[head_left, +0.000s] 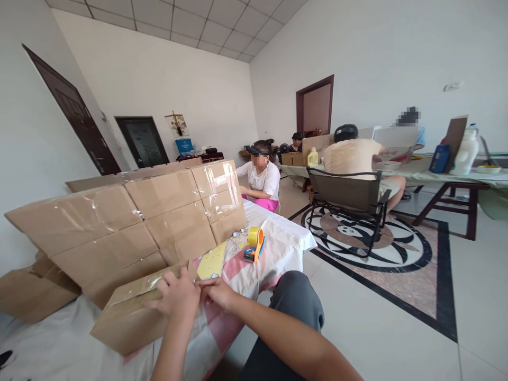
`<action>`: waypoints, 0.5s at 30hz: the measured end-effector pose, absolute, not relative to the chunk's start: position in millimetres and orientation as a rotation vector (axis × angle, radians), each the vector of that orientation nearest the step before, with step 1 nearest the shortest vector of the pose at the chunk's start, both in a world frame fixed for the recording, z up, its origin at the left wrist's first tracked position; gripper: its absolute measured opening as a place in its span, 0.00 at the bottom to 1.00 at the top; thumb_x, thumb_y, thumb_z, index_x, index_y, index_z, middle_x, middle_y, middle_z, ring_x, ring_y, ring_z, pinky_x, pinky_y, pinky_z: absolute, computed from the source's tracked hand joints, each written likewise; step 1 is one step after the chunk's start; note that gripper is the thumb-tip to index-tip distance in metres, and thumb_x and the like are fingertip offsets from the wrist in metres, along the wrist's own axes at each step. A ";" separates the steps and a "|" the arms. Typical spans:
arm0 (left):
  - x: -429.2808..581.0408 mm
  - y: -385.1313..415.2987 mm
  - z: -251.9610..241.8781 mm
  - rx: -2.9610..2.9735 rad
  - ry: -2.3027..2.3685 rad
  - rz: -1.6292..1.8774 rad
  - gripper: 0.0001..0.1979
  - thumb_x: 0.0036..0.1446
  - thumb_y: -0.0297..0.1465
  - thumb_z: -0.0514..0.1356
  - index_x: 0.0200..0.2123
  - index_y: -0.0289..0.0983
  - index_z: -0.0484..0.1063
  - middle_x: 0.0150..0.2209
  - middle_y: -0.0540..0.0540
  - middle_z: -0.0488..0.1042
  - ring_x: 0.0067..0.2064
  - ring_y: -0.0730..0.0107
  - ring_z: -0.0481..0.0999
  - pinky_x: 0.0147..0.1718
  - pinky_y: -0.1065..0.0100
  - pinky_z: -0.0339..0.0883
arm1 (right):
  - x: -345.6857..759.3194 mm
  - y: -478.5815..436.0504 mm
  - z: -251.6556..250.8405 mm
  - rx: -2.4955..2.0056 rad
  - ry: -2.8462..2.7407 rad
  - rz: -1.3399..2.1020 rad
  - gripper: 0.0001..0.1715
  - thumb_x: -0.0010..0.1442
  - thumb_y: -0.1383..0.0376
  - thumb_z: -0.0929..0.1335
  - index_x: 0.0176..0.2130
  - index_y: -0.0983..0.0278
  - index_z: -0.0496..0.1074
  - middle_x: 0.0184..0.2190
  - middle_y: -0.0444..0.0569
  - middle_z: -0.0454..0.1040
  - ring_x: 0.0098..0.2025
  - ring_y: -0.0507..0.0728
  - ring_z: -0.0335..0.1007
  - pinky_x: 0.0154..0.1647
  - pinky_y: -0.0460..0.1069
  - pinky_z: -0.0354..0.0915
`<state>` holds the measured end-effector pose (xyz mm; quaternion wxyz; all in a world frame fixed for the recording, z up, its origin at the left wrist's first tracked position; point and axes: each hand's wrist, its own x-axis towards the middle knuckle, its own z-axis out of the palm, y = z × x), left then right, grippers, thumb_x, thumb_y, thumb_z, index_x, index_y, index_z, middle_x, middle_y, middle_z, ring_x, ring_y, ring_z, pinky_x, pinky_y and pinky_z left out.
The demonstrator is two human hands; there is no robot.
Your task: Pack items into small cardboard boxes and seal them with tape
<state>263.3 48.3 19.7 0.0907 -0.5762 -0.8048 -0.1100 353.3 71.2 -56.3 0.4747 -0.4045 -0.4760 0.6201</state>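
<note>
A closed brown cardboard box (137,317) lies on the cloth-covered table before me, with clear tape along its top seam. My left hand (178,293) rests on its top near the right end, fingers spread. At that same end, my right hand (220,293) has its fingers bent together against the box edge, close to my left fingertips. Whatever the right fingers pinch there is hidden. A tape dispenser (254,246), orange and blue with a yellow roll, sits on the cloth beyond my right hand.
Taped cardboard boxes (166,193) are stacked behind my box. An open carton (37,288) is at the left. A person in a white shirt (264,177) sits across the table. On the right are a folding chair (345,193) and another table (492,182) with people around it.
</note>
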 end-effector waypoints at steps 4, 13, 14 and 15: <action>263.2 45.4 22.9 -1.732 -2.385 -0.335 0.22 0.66 0.38 0.51 0.61 0.44 0.68 0.59 0.31 0.65 0.64 0.41 0.60 0.53 0.27 0.57 | 351.2 73.6 -53.7 -1.051 -1.071 1.489 0.18 0.52 0.73 0.68 0.41 0.67 0.84 0.15 0.39 0.65 0.18 0.47 0.54 0.23 0.45 0.51; 259.0 52.4 11.4 -1.723 -2.335 -0.390 0.21 0.65 0.36 0.51 0.59 0.44 0.70 0.56 0.32 0.67 0.62 0.41 0.62 0.53 0.30 0.59 | 349.4 67.5 -59.9 -0.972 -1.183 1.512 0.15 0.50 0.73 0.68 0.34 0.63 0.83 0.19 0.40 0.69 0.17 0.47 0.54 0.23 0.46 0.53; 259.2 52.4 11.2 -1.725 -2.331 -0.392 0.21 0.65 0.37 0.52 0.59 0.44 0.70 0.56 0.32 0.67 0.62 0.41 0.62 0.54 0.30 0.59 | 349.4 68.0 -59.8 -0.962 -1.192 1.494 0.14 0.50 0.72 0.68 0.33 0.63 0.83 0.19 0.41 0.69 0.17 0.48 0.55 0.23 0.46 0.54; 259.6 51.9 11.6 -1.725 -2.334 -0.390 0.21 0.65 0.37 0.52 0.59 0.43 0.70 0.56 0.32 0.67 0.62 0.41 0.62 0.54 0.31 0.59 | 349.3 69.2 -59.5 -0.953 -1.198 1.469 0.12 0.51 0.71 0.68 0.32 0.64 0.82 0.18 0.41 0.68 0.18 0.48 0.55 0.23 0.46 0.54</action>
